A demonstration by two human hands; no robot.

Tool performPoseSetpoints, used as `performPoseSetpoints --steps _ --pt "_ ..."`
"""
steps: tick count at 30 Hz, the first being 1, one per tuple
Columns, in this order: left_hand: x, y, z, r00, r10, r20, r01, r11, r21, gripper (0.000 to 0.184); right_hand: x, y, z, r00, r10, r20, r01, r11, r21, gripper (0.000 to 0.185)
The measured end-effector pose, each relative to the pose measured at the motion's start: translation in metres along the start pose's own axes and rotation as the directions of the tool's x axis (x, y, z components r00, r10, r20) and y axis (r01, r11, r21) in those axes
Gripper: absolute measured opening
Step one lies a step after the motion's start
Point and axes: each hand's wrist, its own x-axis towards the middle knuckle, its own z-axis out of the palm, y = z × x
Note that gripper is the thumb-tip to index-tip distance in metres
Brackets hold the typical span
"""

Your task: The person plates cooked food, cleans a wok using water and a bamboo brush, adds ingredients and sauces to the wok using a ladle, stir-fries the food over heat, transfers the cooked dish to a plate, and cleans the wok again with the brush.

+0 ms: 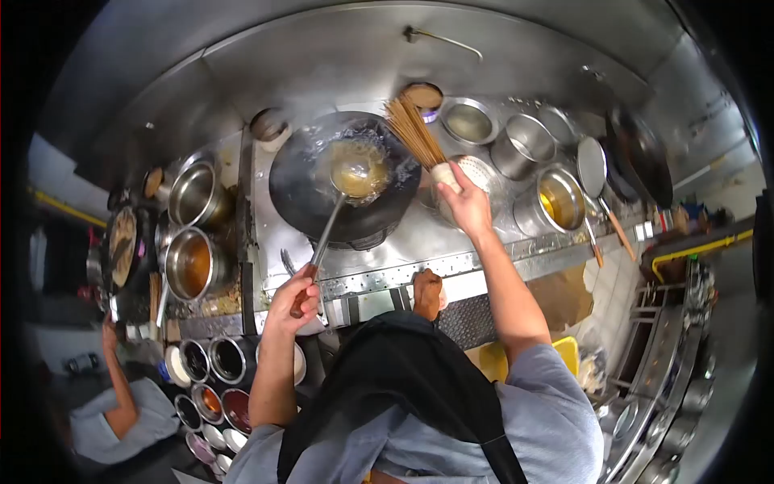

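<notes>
My left hand point(292, 305) is closed round the wooden handle of a long metal ladle point(326, 234). The ladle's bowl lies in bubbling, yellowish liquid at the middle of a large black wok point(294, 181). To the right of the wok, my right hand point(468, 200) grips the white bound end of a bamboo brush point(415, 133). The brush's bristles point up and left, over the wok's right edge. A perforated metal strainer point(476, 173) is partly hidden behind my right hand.
Metal pots point(524, 145) and a pot of yellow liquid point(560, 199) stand at the right. More pots point(189, 262) are at the left, above sauce containers point(228, 359). A co-worker point(129, 407) is at the lower left. Another hand point(427, 292) shows at the counter's front edge.
</notes>
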Motion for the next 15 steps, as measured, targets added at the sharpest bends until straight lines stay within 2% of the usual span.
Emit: performPoseSetpoints --steps 1,2,3,4,6,7,9,11,13,15 --pt "0.006 -0.012 0.010 0.977 0.200 -0.081 -0.123 0.825 0.551 0.065 -0.023 0.029 -0.014 0.992 -0.021 -0.126 0.026 0.999 0.044 0.060" --pt "0.010 -0.013 0.016 0.967 0.233 -0.107 -0.072 0.645 0.761 0.071 -0.043 0.044 -0.026 0.988 0.041 -0.151 -0.026 0.994 0.102 0.060" --pt "0.013 -0.015 0.023 0.954 0.277 -0.117 -0.010 0.419 0.908 0.079 -0.062 0.058 -0.039 0.980 0.100 -0.171 -0.073 0.984 0.160 0.061" --pt "0.019 -0.021 0.026 0.925 0.376 -0.056 -0.029 0.216 0.976 0.079 -0.081 0.072 -0.052 0.970 0.153 -0.188 -0.110 0.970 0.218 0.061" --pt "0.034 -0.035 0.030 0.842 0.520 0.141 -0.031 -0.213 0.977 0.080 -0.119 0.105 -0.076 0.945 0.145 -0.293 -0.070 0.965 0.253 0.062" --pt "0.033 -0.043 0.054 0.831 0.535 0.154 -0.080 -0.160 0.984 0.078 -0.138 0.122 -0.087 0.924 0.146 -0.353 -0.051 0.963 0.264 0.062" --pt "0.038 -0.064 0.105 0.817 0.544 0.191 -0.056 -0.256 0.965 0.076 -0.174 0.156 -0.108 0.878 0.278 -0.389 -0.129 0.921 0.367 0.063" --pt "0.052 -0.089 0.159 0.795 0.491 0.357 -0.223 -0.311 0.924 0.076 -0.204 0.169 -0.134 0.823 0.370 -0.431 -0.174 0.887 0.429 0.060" --pt "0.084 -0.119 0.205 0.744 0.440 0.502 -0.382 -0.335 0.861 0.078 -0.227 0.203 -0.149 0.772 0.389 -0.503 -0.111 0.861 0.496 0.059" --pt "0.121 -0.151 0.256 0.831 0.317 0.458 -0.389 -0.259 0.884 0.077 -0.243 0.215 -0.169 0.738 0.435 -0.516 -0.120 0.837 0.534 0.058"
